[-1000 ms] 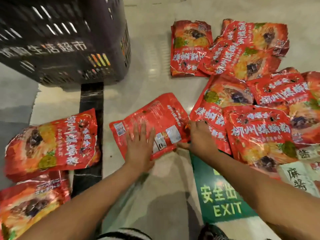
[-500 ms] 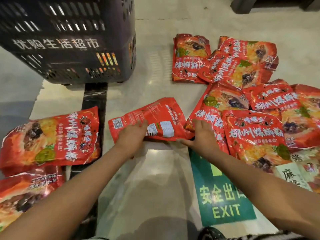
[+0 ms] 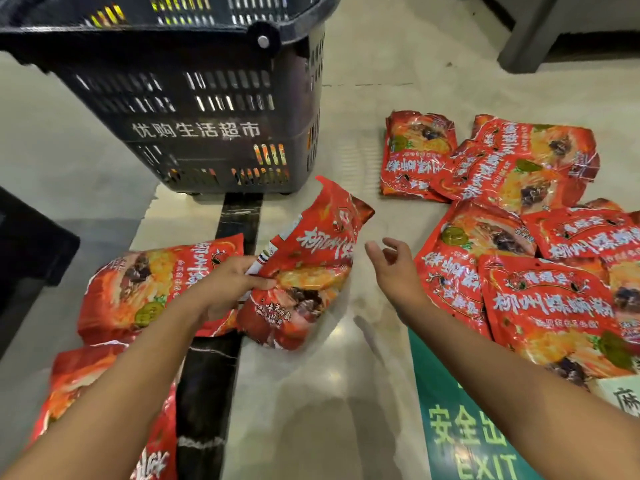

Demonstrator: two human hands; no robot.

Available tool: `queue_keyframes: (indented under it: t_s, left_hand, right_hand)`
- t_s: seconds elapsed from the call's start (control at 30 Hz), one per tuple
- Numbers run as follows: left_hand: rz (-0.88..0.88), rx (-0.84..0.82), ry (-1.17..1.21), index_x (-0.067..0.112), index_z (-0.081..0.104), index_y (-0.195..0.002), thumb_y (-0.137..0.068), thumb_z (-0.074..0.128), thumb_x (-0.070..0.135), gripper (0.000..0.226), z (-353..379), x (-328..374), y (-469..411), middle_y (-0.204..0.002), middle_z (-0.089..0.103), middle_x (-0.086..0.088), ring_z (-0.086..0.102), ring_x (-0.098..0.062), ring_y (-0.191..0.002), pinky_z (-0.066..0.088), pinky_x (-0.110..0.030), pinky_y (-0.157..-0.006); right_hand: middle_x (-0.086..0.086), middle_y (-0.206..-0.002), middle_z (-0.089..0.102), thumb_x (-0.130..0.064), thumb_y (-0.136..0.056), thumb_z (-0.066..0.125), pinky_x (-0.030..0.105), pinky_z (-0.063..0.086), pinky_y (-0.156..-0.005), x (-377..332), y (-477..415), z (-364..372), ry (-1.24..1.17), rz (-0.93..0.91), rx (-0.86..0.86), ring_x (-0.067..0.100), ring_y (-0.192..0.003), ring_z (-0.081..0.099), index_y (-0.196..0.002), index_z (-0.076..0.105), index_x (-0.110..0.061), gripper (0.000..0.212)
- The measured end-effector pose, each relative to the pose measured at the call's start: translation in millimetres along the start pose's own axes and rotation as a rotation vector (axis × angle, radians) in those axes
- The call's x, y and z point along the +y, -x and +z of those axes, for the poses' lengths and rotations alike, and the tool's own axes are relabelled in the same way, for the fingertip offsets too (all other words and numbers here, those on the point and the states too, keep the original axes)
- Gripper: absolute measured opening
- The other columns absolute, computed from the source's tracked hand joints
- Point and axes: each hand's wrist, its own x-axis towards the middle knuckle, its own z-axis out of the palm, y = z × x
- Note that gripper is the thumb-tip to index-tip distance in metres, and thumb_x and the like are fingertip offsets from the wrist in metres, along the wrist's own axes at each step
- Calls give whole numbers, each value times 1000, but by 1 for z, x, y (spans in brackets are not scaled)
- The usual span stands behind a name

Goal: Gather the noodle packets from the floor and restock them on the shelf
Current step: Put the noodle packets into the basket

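might drop the noodle packet [image 3: 313, 268], pinched at one edge by the left hand [image 3: 227, 289], right hand [image 3: 394, 268] open and empty.

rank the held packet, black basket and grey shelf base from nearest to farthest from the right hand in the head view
1. held packet, just left of the right hand, gripped by the left hand.
2. black basket, ahead to the left.
3. grey shelf base, far ahead, right.

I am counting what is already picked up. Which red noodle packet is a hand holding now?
The middle packet, before the black basket: the left hand grips its edge and tilts it up. The others lie flat, untouched.
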Motion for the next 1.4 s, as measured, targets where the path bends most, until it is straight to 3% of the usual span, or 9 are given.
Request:
queue_keyframes:
  t_s: [0.07, 0.2, 0.33, 0.6, 0.77, 0.87, 1.07, 1.2, 1.4]
  left_hand:
    - [-41, -58, 179, 9, 65, -96, -78, 74, 1, 22, 1, -3, 6, -79, 75, -5, 72, -19, -71, 56, -33, -67]
    - [-82, -230, 408, 7, 73, -92, -25, 102, 20, 74, 13, -14, 13, -83, 74, -18, 73, -27, -68, 59, -34, -57]
    - [-97, -301, 590, 6, 80, -87, -28, 101, 15, 64, 27, -28, 16, -87, 74, -21, 74, -30, -71, 60, -36, -60]
    - [-161, -321, 726, 2, 76, -104, -53, 96, 22, 58, 24, -44, 18, -108, 71, -22, 73, -32, -92, 60, -40, -75]
    - [-43, 305, 254, 20, 58, -125, -86, 68, 37, 43, -30, -58, 1, -133, 63, -11, 67, -22, -107, 52, -42, -97]
    - [46, 577, -224, 18, 43, -145, -75, 80, 44, 82, -82, -72, -10, -139, 54, 0, 53, -18, -124, 41, -36, -106]
    - [-111, 322, -1193, 23, 16, -157, -58, 71, 80, 127, -169, -81, -58, -163, 23, -10, 20, -35, -149, 17, -54, -121]
    - [-314, 115, -1289, 31, 3, -158, -42, 65, 91, 144, -209, -69, -89, -166, 13, -3, 6, -30, -153, 5, -51, -123]
    - [-498, -46, -1324, 32, 33, -144, -35, 79, 81, 129, -220, -42, -117, -142, 54, -4, 50, -32, -130, 37, -48, -111]
  right_hand:
    - [5, -134, 49, -60, -84, 59, 33, 41, -96, 6, 1, 1, 38, 93, -102, 21, -121, 49, -144, 37, -17, 77]
    - [5, -132, 62, -80, -58, 66, 41, 46, -104, 13, 1, -2, -168, 233, -489, 23, -117, 61, -138, 47, -14, 105]
    - [15, -135, 60, -51, -49, 93, 45, 52, -98, 20, 2, -8, -472, 292, -674, 32, -122, 59, -139, 47, -12, 109]
    - [17, -108, 72, -37, -29, 100, 38, 60, -68, 20, 1, 4, -546, 355, -686, 31, -86, 74, -126, 57, -7, 110]
    - [17, -110, 72, -39, -27, 100, 38, 59, -67, 27, -12, 5, -493, 346, -624, 32, -87, 73, -133, 52, -9, 120]
    - [15, -108, 73, -39, -23, 100, 39, 60, -67, 33, -22, 5, -475, 387, -614, 32, -86, 74, -133, 51, -13, 123]
    - [13, -105, 74, -37, -20, 100, 38, 60, -63, 43, -30, 15, -490, 455, -612, 32, -86, 74, -129, 52, -17, 121]
    - [13, -103, 75, -36, -18, 100, 38, 60, -62, 49, -34, 15, -510, 495, -646, 32, -85, 74, -123, 54, -18, 117]
    - [15, -94, 76, -32, -6, 100, 37, 59, -55, 57, -39, 7, -512, 562, -649, 32, -76, 74, -117, 57, -18, 120]
